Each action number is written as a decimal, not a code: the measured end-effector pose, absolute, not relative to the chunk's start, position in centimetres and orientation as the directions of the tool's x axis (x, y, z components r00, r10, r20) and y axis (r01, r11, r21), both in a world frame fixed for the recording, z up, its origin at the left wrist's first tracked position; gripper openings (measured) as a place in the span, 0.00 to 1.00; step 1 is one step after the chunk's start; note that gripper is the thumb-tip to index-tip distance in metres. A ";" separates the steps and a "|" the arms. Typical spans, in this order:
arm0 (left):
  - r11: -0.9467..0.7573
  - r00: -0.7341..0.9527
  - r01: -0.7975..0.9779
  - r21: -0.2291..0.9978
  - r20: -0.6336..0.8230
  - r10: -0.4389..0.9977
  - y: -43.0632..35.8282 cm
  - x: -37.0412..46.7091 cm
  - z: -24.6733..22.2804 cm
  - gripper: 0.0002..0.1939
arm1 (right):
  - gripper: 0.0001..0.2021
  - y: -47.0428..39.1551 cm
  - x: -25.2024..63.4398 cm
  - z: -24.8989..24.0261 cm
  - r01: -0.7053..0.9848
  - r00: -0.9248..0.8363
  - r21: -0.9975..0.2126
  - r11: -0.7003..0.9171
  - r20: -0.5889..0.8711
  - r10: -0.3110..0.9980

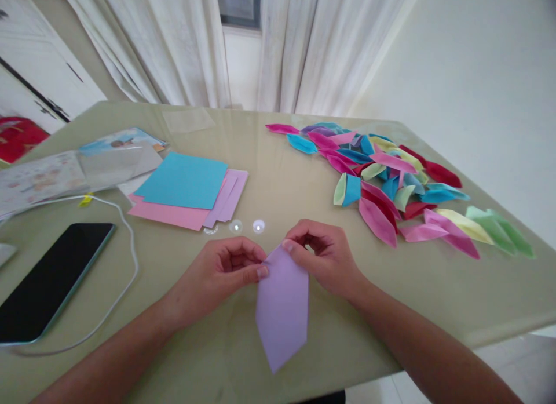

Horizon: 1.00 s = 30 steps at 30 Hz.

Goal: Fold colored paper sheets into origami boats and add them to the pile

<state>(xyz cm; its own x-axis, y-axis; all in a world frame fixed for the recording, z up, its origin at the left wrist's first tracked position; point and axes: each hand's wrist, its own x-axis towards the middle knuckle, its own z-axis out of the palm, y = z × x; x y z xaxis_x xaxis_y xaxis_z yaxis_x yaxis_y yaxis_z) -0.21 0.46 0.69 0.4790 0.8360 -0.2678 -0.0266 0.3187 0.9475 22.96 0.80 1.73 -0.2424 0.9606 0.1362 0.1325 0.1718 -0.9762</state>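
Note:
A folded light purple paper [283, 311], with a pointed top and bottom, is held up near the table's front edge. My left hand [223, 268] pinches its upper left edge between thumb and fingers. At the upper right edge, close to the top point, my right hand [324, 253] grips it the same way. Behind my left hand lies a stack of square sheets, with a blue sheet [185, 181] on top and pink [174, 214] and purple [234, 195] ones showing beneath. Many folded colored paper pieces [384, 172] are heaped at the right.
A black-screened phone [56, 282] lies at the left beside a white cable [135, 253]. Plastic packets [47, 175] are behind it. Small clear discs [258, 226] sit just beyond my hands. The table's front edge [508, 331] slants across the lower right.

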 end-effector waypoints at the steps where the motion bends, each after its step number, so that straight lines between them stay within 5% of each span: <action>1: 0.316 0.486 -0.016 0.949 -0.269 0.832 0.4 -0.2 0.7 0.11 | 0.08 0.7 22.9 1.7 0.143 -0.247 -0.974 0.174 0.135 0.960; 14: 0.202 0.469 -0.028 0.979 -0.166 0.867 0.3 -0.4 0.6 0.12 | 0.12 0.9 22.7 1.3 0.117 -0.259 -0.991 0.061 0.029 0.965; 24: 0.469 0.713 -0.073 0.880 -0.283 0.642 -0.7 0.3 0.4 0.20 | 0.13 1.5 22.6 1.3 0.070 -0.121 -0.996 0.052 0.043 0.992; 30: 0.403 0.610 -0.071 0.912 -0.280 0.741 -0.4 0.4 -0.1 0.23 | 0.16 2.5 23.0 0.8 0.020 -0.004 -1.000 -0.013 -0.013 1.000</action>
<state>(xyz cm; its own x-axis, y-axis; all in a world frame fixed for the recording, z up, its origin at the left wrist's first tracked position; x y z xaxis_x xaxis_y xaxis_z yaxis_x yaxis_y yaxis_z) 0.35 -0.38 -0.12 0.6099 0.7413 -0.2802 -0.0707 0.4030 0.9125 22.99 2.50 0.83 -0.0039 0.9999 -0.0133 0.0199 -0.0132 -0.9997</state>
